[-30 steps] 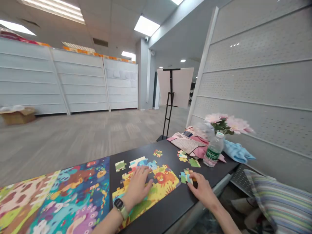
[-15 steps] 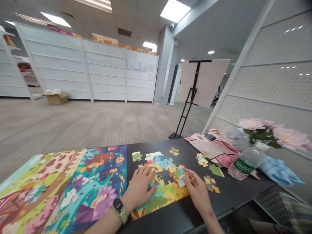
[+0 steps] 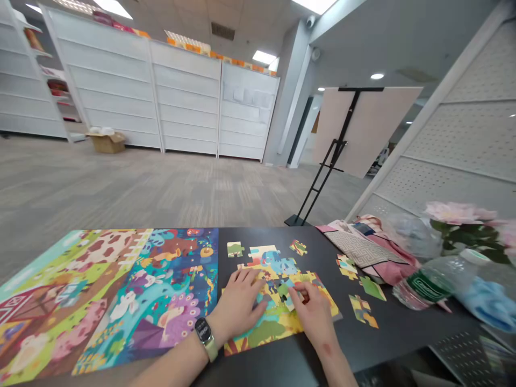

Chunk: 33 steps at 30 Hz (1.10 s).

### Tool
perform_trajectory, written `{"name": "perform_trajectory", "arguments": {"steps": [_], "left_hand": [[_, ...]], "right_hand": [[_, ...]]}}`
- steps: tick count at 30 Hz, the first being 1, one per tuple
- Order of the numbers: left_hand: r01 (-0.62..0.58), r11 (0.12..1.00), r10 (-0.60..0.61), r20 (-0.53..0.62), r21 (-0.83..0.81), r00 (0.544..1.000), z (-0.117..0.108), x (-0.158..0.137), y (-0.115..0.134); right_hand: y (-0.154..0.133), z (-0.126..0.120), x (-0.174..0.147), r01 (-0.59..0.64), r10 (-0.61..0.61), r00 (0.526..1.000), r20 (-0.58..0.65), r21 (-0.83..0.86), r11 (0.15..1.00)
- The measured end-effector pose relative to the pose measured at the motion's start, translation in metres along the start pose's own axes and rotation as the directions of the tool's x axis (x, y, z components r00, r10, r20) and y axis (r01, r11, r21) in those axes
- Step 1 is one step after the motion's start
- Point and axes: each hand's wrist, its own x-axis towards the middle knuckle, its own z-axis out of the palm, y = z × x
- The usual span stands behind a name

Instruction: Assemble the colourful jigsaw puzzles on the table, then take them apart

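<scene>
A partly assembled jigsaw puzzle [image 3: 278,328] lies on the black table, with a yellow, green and blue picture. My left hand [image 3: 239,298], a watch on its wrist, rests on the puzzle's left side with fingers spread. Over the middle of the puzzle, my right hand [image 3: 313,312] pinches a puzzle piece [image 3: 285,293] with green and pale blue on it. That piece is beside a dark gap; whether it touches the pieces around it I cannot tell. Loose pieces lie around, among them a green one [image 3: 235,249] at the back and an orange-brown one [image 3: 363,310] at right.
Two finished-looking picture sheets, a farm scene [image 3: 100,274] and a blue animal scene [image 3: 173,285], lie at left. A water bottle [image 3: 439,282], a pink cloth bag [image 3: 374,252] and pink flowers [image 3: 459,213] stand at right. Beyond the table is an easel [image 3: 332,153].
My right hand has moved left across the puzzle, bringing the pinched piece to the gap in the middle. My left hand stays on the puzzle. The camera view has turned slightly.
</scene>
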Motion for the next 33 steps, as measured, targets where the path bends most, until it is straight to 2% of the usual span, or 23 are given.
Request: {"name": "perform_trajectory", "arguments": {"steps": [8,12,16,18,24,28,33], "left_hand": [[-0.009,1.0,0.009,-0.014,0.002,1.0,0.003,-0.001,-0.002],[-0.01,1.0,0.009,-0.012,-0.007,1.0,0.003,-0.001,-0.002],[-0.009,1.0,0.009,0.012,-0.013,1.0,0.0,0.0,0.0],[-0.004,1.0,0.005,0.029,-0.004,1.0,0.0,0.0,0.001],[0.004,1.0,-0.005,0.07,0.006,0.998,-0.003,0.0,0.002],[0.013,1.0,-0.013,0.092,0.004,0.996,-0.005,-0.001,0.003],[0.045,0.999,-0.043,0.154,-0.008,0.987,-0.008,-0.002,0.001]], "right_hand": [[0.002,-0.005,-0.004,-0.044,0.043,0.999,0.005,0.143,0.989],[0.001,-0.006,-0.004,0.02,-0.021,1.0,0.005,0.121,0.992],[-0.005,-0.009,-0.01,0.112,-0.124,0.987,0.105,0.117,0.987],[-0.006,-0.01,-0.012,0.111,-0.131,0.983,0.13,0.148,0.983],[-0.001,-0.005,-0.008,-0.003,0.007,1.0,-0.014,0.319,0.948],[0.002,-0.005,-0.01,-0.009,0.027,0.998,-0.054,0.307,0.952],[0.024,-0.029,0.008,-0.017,0.077,0.988,-0.136,0.399,0.917]]}}
